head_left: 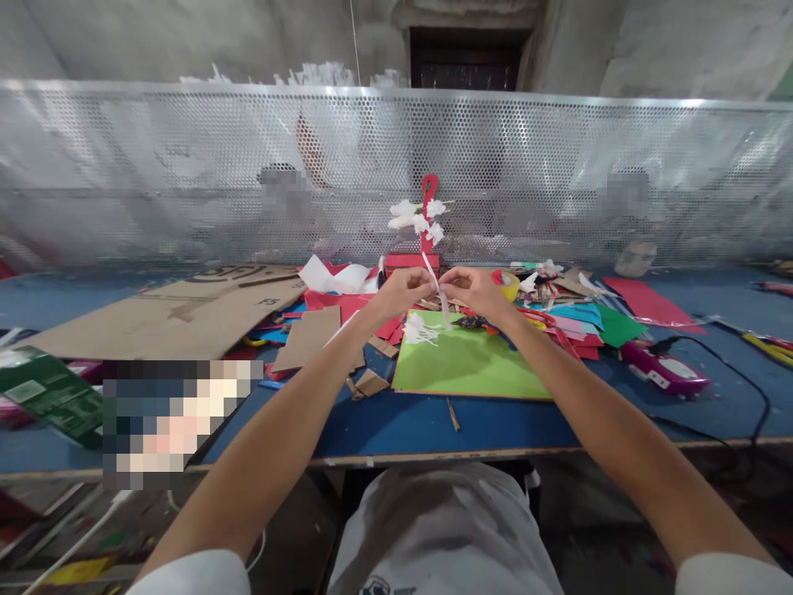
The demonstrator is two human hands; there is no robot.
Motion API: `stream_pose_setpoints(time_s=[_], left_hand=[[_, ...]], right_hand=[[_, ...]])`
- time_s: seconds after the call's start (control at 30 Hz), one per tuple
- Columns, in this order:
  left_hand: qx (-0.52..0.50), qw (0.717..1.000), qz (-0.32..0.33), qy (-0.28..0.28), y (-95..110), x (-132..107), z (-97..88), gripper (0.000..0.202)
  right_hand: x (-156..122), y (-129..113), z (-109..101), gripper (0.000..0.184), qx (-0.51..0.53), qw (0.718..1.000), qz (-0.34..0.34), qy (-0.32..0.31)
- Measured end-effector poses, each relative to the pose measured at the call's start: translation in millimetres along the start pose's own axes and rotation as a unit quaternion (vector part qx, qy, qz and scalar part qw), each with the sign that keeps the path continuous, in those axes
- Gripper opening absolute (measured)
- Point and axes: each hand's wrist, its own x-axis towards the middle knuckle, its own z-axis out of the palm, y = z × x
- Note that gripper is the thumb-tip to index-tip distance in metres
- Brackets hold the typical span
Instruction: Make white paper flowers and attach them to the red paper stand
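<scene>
Head view: both your hands are out over the blue table (pixel 396 430), fingertips meeting at a skinny white strip (pixel 434 276).
Strip: right between your hands, at the fingertips and not back in a palm, so neither hand is really nearer.
Long axis: steep but tilted, top leaning to your left, bottom end slanting off to your right. It runs across your fingers, not along them.
Left hand (pixel 405 289): comes in from the strip's left, fingers curled, tips pinched in with pretty much no gap on it.
Right hand (pixel 469 289): mirrors that from the other side, tips closed up on the strip too. Can't tell which one's gripping harder, tbh.
Free ends: one pokes up past your fingertips, the other dangles below them, over the far part of the green sheet (pixel 477 372).
White tuft (pixel 420 329): on that sheet's far left corner, below your left hand, apart from the strip.
Red stand (pixel 429 190): straight beyond your hands, white flowers (pixel 402 210) on it.
</scene>
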Motion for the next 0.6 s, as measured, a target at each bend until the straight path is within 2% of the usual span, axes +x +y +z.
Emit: stream_pose_setpoints(time_s=[0.23,0.37,0.6], left_hand=[[0.029,1.0,0.007,0.007,-0.1,-0.4,-0.5,0.017],[0.041,0.999,0.022,-0.001,-2.9,-0.6,-0.8,0.013],[0.043,0.999,0.011,0.001,-3.8,-0.4,0.4,0.005]], right_hand=[[-0.4,-0.4,1.3,0.028,-0.031,0.999,-0.005,-0.005],[-0.2,-0.5,4.8,0.025,-0.051,0.999,-0.011,0.004],[-1.7,-5.3,6.9,0.018,-0.069,0.997,-0.008,0.019]])
